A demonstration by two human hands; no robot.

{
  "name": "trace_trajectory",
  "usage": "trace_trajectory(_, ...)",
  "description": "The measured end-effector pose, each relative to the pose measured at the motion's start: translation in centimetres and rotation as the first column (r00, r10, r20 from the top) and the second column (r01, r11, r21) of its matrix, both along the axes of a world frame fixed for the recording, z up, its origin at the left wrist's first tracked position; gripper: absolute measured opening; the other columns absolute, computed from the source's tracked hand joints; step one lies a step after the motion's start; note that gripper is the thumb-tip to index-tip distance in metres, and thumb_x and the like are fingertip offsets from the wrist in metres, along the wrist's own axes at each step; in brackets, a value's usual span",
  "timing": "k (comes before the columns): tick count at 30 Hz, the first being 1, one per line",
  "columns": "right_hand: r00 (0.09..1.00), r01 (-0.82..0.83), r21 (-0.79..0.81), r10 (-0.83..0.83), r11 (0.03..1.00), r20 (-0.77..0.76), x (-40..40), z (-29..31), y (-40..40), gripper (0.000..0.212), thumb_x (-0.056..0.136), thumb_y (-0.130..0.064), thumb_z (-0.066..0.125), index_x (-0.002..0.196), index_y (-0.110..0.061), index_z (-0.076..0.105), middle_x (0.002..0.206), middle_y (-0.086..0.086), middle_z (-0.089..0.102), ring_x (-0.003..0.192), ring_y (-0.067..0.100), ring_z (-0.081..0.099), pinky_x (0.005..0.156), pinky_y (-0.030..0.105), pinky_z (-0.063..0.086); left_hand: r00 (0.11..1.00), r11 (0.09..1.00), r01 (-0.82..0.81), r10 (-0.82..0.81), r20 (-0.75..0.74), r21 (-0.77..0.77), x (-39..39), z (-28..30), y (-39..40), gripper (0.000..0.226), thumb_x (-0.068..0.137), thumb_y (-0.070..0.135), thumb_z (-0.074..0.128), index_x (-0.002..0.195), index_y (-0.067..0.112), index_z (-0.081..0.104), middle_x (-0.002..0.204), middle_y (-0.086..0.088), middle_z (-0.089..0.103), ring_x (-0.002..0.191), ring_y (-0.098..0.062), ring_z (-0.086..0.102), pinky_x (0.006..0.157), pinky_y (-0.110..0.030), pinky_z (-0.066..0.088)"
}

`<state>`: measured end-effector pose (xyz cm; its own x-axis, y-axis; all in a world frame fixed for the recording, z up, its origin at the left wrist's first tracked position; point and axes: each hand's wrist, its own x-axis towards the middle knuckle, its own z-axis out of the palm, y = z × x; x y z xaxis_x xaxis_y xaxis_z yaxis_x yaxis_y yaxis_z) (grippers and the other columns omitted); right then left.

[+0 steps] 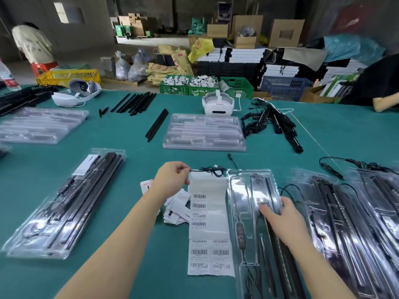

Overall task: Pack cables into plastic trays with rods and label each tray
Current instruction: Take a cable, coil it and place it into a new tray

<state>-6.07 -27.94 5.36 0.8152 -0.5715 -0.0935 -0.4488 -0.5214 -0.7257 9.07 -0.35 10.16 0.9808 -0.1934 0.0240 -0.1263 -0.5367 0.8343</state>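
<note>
A clear plastic tray [241, 190] lies in front of me on the green table, holding black rods and a cable with an inline controller [240, 230]. My right hand [280, 219] rests on the tray's middle, fingers pressing a rod. My left hand [172, 174] pinches the end of a thin black cable [210, 170] that trails right above a sheet of barcode labels [208, 225]. Loose peeled label backings [176, 209] lie left of the sheet.
Packed trays sit at the left [64, 203] and right [349, 223]. Empty trays [205, 132] lie farther back, with loose black rods [135, 102], a cable bundle [272, 124] and two white headsets [218, 104]. Crates and boxes stand beyond the table.
</note>
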Motion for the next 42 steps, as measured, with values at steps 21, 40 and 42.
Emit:
trace_trajectory(21,0.898,-0.422,-0.416,0.434,0.806,-0.071,9.8,1.5,6.6,0.063,0.096,-0.033,0.060,0.151,-0.017,0.035,0.153,-0.001,0.038,0.130,0.021,0.048,0.104,0.035,0.041,0.991,0.968,0.032,0.002,0.137,-0.249,-1.9,-5.1,0.1,0.012,0.095,0.023,0.064,0.091,0.031,0.072,0.068,0.018,0.068,0.059,0.005,0.058,0.055,-0.007,0.039)
trace_trajectory(40,0.921,-0.304,-0.579,0.388,0.756,0.023,11.6,-1.5,5.8,0.014,0.096,-0.028,0.062,0.104,-0.025,0.073,0.126,-0.014,0.061,0.103,0.017,0.052,0.070,0.028,0.041,0.973,0.948,-0.011,0.083,0.214,-0.319,-1.6,-6.1,0.5,0.023,0.097,0.021,0.062,0.089,0.041,0.069,0.072,0.015,0.067,0.059,-0.003,0.055,0.057,-0.010,0.041)
trace_trajectory(42,0.921,-0.282,-0.568,0.385,0.773,0.067,11.4,-1.5,5.8,0.014,0.096,-0.026,0.062,0.102,-0.022,0.073,0.124,-0.012,0.063,0.103,0.018,0.053,0.071,0.030,0.045,0.972,0.947,-0.028,0.099,0.211,-0.319,-1.6,-6.0,0.5,0.023,0.097,0.021,0.061,0.089,0.041,0.068,0.071,0.016,0.066,0.057,-0.002,0.053,0.056,-0.009,0.040)
